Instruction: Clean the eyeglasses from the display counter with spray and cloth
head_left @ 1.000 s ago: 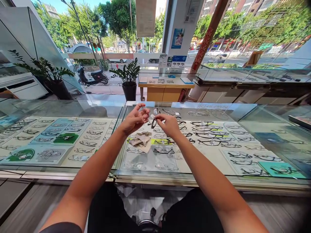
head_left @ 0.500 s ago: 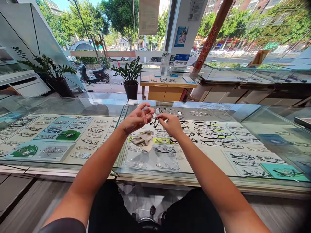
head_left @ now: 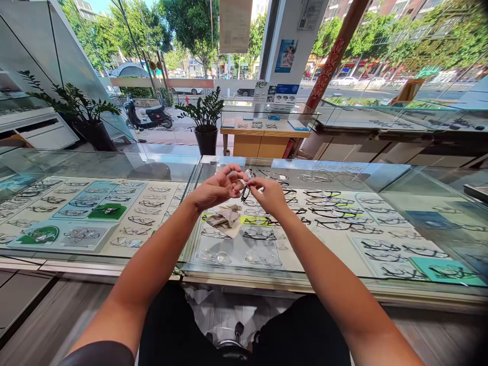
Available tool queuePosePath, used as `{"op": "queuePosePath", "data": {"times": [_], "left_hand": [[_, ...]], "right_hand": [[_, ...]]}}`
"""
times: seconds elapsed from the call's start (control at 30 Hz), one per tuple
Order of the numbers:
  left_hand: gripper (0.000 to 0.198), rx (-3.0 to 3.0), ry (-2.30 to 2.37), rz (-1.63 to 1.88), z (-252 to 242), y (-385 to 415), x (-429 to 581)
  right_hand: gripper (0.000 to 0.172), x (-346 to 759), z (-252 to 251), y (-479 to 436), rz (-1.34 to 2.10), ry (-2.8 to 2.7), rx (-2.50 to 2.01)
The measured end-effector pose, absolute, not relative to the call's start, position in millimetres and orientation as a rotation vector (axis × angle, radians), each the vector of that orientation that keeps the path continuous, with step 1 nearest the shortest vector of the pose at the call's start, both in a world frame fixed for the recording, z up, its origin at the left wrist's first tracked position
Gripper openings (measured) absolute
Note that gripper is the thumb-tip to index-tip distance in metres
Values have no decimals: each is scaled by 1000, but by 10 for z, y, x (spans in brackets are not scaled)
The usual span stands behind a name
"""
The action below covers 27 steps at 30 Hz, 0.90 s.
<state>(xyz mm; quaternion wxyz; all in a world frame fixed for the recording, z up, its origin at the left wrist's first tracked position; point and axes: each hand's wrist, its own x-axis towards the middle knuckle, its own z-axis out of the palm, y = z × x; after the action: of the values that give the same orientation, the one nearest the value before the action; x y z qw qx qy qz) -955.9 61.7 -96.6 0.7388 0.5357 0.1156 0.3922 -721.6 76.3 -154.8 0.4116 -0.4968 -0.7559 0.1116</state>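
A pair of dark-framed eyeglasses [head_left: 245, 192] is held up above the glass counter, between my two hands. My right hand [head_left: 270, 195] pinches it from the right with thumb and fingertips. From the left, my left hand [head_left: 216, 188] has its fingers curled, with the fingertips at the edge of the eyeglasses; they seem to grip it, though the exact contact is too small to see. Below my left hand, a crumpled beige cloth [head_left: 224, 221] lies on the counter top. A small clear bottle, partly hidden, stands behind my left hand.
Under the glass of the display counter [head_left: 244, 278], several rows of eyeglasses lie on light trays. A second glass case [head_left: 68, 165] adjoins at left. Beyond stand a potted plant [head_left: 206, 137] and a wooden table [head_left: 263, 133] before the window. My legs are below the counter edge.
My left hand has moved slightly right, its fingers curling in to the eyeglasses. The eyeglasses have turned slightly in my right hand. The cloth lies where it was.
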Motion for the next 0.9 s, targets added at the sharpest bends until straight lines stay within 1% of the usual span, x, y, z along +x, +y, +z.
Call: {"op": "queuePosePath", "data": {"times": [0.3,0.57,0.67,0.77,0.9], "left_hand": [[63,1169,268,873,-966,629,-9568],[57,1210,284,897,-978,668,-9573],[54,1257,333,984,-1032,747,-9567],[51,1302,440,1147,-1122,869,-9570],[48,1344,571,1314,-1237,1012,-9588]], "right_hand": [[22,-7215,-1536,749,244,-1922,-1253],[26,-7216,-1510,719,147,-1987,-1223],[26,-7214,-1500,702,116,-1998,-1188],[26,-7217,-1476,670,104,-1983,-1151],[26,-7240,-1434,613,153,-1940,-1089]]}}
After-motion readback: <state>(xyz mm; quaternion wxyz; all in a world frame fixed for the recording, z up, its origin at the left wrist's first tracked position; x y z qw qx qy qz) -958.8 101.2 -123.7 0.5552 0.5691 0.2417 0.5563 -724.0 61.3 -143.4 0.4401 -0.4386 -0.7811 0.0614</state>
